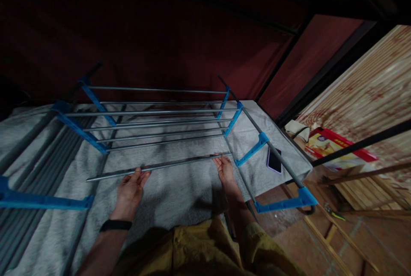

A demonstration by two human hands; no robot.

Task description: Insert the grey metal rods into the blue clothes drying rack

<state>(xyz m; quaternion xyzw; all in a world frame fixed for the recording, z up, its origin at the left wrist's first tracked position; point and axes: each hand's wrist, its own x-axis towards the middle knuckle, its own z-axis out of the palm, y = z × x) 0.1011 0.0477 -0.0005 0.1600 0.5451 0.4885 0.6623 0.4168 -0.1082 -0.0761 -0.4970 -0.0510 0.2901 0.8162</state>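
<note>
Closest to us, our left hand (130, 185) pinches the loose gray rod (183, 162), while our right hand (223, 169) grips it near its right end. The rod spans the space above the gray cloth (175, 190), its right tip near a blue bracket (252, 151); we cannot tell whether they touch. If our hands push unevenly, we judge the rod could skew and knock that bracket; a slack pinch could drop it. Beyond, the fitted rods (160, 112) could loosen if we jolted the frame.
</note>
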